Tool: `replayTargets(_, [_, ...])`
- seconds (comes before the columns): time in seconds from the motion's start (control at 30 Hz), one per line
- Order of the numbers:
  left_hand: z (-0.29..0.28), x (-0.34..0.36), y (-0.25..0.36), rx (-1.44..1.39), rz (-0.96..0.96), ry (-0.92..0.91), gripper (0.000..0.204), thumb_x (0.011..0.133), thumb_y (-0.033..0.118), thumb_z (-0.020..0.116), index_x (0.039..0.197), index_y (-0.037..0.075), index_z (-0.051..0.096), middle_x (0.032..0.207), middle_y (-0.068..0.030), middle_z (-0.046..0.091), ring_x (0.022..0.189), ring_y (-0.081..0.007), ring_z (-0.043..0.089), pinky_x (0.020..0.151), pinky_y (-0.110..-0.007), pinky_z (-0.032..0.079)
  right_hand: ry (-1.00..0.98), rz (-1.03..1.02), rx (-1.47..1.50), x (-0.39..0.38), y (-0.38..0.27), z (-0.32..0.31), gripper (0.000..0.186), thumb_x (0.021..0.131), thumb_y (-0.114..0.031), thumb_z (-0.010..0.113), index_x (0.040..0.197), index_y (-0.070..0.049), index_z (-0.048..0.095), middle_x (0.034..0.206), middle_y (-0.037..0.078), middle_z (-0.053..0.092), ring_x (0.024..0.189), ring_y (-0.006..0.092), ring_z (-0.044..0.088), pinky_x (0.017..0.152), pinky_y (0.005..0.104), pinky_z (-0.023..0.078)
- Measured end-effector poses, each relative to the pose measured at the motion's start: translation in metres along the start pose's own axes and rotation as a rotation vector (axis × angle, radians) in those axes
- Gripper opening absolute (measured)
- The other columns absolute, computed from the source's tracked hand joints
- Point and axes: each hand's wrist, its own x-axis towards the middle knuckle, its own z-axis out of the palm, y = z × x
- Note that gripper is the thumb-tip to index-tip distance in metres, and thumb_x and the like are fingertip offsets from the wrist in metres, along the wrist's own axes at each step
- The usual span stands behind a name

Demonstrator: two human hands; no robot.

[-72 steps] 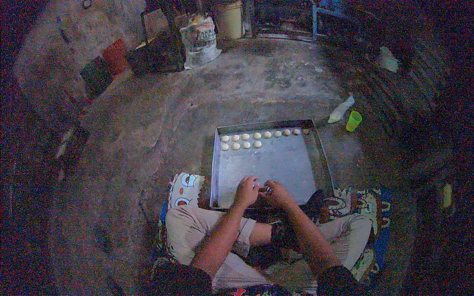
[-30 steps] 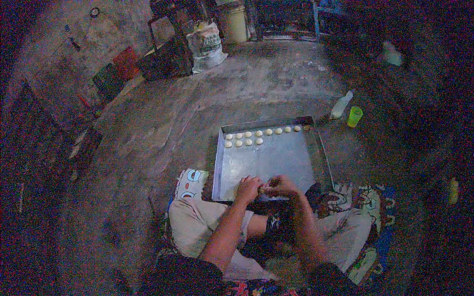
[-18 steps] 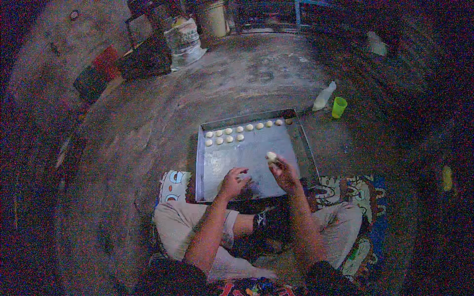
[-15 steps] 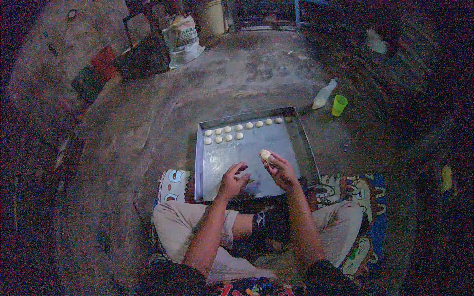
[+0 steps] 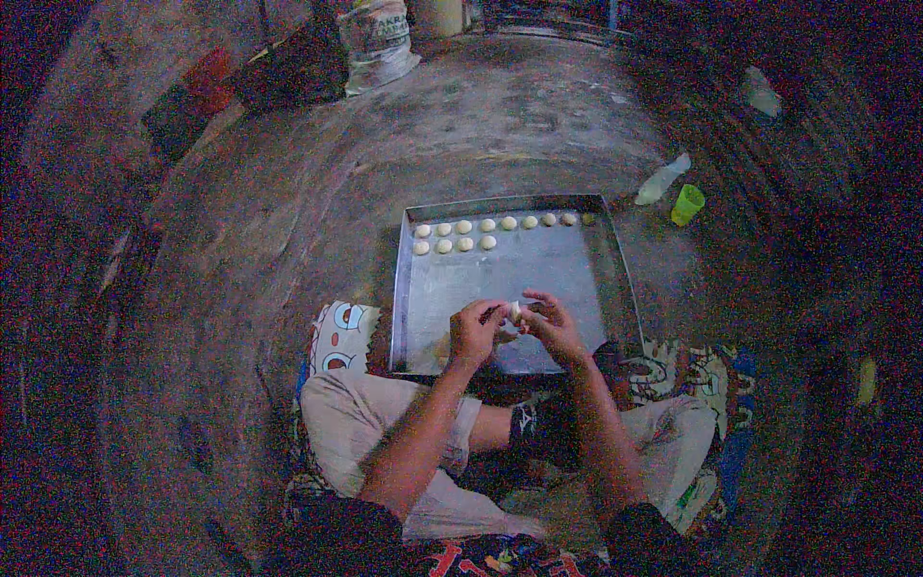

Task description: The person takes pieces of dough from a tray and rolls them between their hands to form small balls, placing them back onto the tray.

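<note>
Presently, right hand (image 5: pixel 556 333), fingers part-curled, grips pale piece (image 5: pixel 514 313) over tray (image 5: pixel 558 269) at six o'clock; left hand (image 5: pixel 474 334), half-open, apparently touches it. Pale rounds (image 5: pixel 509 223) line tray, eleven to one o'clock.

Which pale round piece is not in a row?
The piece between the left hand and right hand; the other pieces lie in two rows in the tray.

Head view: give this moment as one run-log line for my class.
left hand, right hand: facing | pale piece: between them, over tray | pale rounds: two rows, tray's far side, nearer row shorter
</note>
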Motion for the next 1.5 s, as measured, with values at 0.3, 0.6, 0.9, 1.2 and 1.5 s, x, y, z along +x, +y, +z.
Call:
replayTargets(0.3, [0.004, -0.001, -0.040, 0.014, 0.065, -0.046, 0.021, 0.092, 0.022, 0.063, 0.097, 0.002, 0.065, 0.083, -0.0084, 0.068, 0.072, -0.0154, 0.064, 0.064, -0.032, 0.053, 0.086, -0.170, -0.488, -0.003, 0.014, 0.012, 0.034, 0.081, -0.013, 0.075, 0.111, -0.004, 0.061, 0.096, 0.007, 0.067, 0.086, 0.0149, 0.064, 0.079, 0.0308, 0.053])
replayTargets(0.6, [-0.015, -0.009, -0.023, 0.068, 0.095, -0.194, 0.019, 0.086, 0.021, 0.071, 0.094, 0.005, 0.068, 0.085, -0.0069, 0.066, 0.076, -0.0168, 0.064, 0.067, -0.031, 0.051, 0.237, -0.044, -0.671, -0.032, 0.008, 0.034, 0.019, 0.089, -0.021, 0.064, 0.092, -0.003, 0.066, 0.075, 0.003, 0.065, 0.069, 0.0108, 0.059, 0.066, 0.0281, 0.049])
replayTargets(0.9, [-0.013, 0.015, 0.003, -0.026, 0.185, -0.207, 0.020, 0.083, 0.014, 0.072, 0.100, 0.003, 0.070, 0.094, -0.0102, 0.068, 0.086, -0.0214, 0.066, 0.075, -0.032, 0.052, -0.005, 0.080, -0.352, -0.009, -0.011, 0.012, 0.030, 0.096, -0.029, 0.058, 0.094, 0.000, 0.065, 0.076, 0.005, 0.063, 0.068, 0.0114, 0.056, 0.058, 0.0283, 0.045])
replayTargets(1.2, [-0.019, 0.028, -0.030, 0.168, 0.234, -0.115, 0.018, 0.091, 0.018, 0.061, 0.096, 0.000, 0.062, 0.090, -0.0152, 0.064, 0.084, -0.0300, 0.064, 0.072, -0.038, 0.049, 0.055, -0.207, -0.822, 0.007, -0.042, 0.050, 0.021, 0.091, -0.018, 0.066, 0.104, -0.001, 0.062, 0.089, 0.006, 0.066, 0.080, 0.0124, 0.062, 0.070, 0.0290, 0.051])
replayTargets(1.5, [-0.032, 0.033, 0.029, -0.181, 0.139, -0.151, 0.021, 0.085, 0.012, 0.067, 0.105, 0.005, 0.067, 0.093, -0.0095, 0.067, 0.089, -0.0248, 0.066, 0.078, -0.034, 0.052, 0.114, -0.050, -0.591, 0.026, -0.054, 0.042, 0.019, 0.094, -0.018, 0.061, 0.102, -0.001, 0.062, 0.077, 0.004, 0.066, 0.066, 0.0108, 0.060, 0.061, 0.0269, 0.050])
